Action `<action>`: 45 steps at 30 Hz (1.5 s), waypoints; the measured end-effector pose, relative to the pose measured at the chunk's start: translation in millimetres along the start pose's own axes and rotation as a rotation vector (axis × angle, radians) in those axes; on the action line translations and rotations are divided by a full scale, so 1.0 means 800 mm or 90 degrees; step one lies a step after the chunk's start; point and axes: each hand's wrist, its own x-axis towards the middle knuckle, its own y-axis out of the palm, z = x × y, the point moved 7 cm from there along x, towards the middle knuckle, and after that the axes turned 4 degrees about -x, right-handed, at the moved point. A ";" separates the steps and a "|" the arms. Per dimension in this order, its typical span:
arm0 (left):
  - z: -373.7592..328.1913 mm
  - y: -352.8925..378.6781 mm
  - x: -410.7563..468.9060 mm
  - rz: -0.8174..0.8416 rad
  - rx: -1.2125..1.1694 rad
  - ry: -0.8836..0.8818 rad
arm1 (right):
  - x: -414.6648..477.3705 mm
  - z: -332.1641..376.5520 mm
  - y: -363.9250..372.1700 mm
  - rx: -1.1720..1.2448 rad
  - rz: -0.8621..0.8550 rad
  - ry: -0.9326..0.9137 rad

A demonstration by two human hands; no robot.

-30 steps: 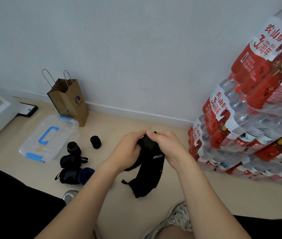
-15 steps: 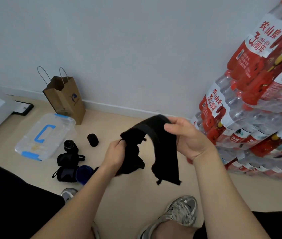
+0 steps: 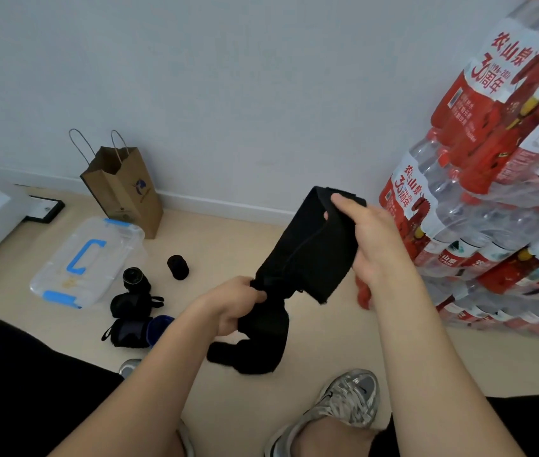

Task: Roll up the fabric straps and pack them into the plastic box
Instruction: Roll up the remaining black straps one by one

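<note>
With the left hand (image 3: 235,305) gripping the bunched lower part of the black fabric strap (image 3: 307,255) and the right hand (image 3: 370,245) pinching its folded upper end, in the air well right of the lidded plastic box (image 3: 86,258), pull it flat and taut, so rolling probably starts tight and even-edged.

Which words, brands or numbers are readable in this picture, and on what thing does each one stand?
"农山泉": red-and-white labels of the shrink-wrapped water bottle packs.
"30周年": same labels.
Small print on those labels: too small to read.
Brown paper bag: blue logo, print too blurred.
</note>
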 end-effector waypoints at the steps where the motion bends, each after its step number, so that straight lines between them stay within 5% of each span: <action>1: 0.001 0.006 -0.004 0.038 -0.037 -0.034 | 0.000 0.002 0.001 0.006 0.011 -0.009; 6: -0.009 0.023 -0.015 0.149 -0.134 -0.119 | 0.001 -0.011 0.009 -0.002 0.033 0.008; 12: 0.028 -0.024 0.033 -0.070 0.003 -0.030 | -0.005 -0.049 0.007 -0.119 -0.029 0.158; 17: 0.072 -0.049 0.058 -0.197 0.252 0.034 | -0.013 -0.040 0.043 0.028 0.083 0.096; 26: 0.140 -0.047 0.076 -0.163 0.165 -0.039 | -0.015 -0.055 0.060 -0.163 0.048 -0.001; 34: 0.140 -0.048 0.091 -0.192 0.199 -0.011 | -0.009 -0.053 0.058 -0.162 0.029 -0.021; 40: 0.152 -0.049 0.105 -0.162 0.272 0.029 | -0.007 -0.062 0.064 -0.213 0.129 0.021; 45: 0.132 -0.060 0.107 -0.208 0.251 0.059 | -0.004 -0.063 0.066 -0.270 0.077 -0.009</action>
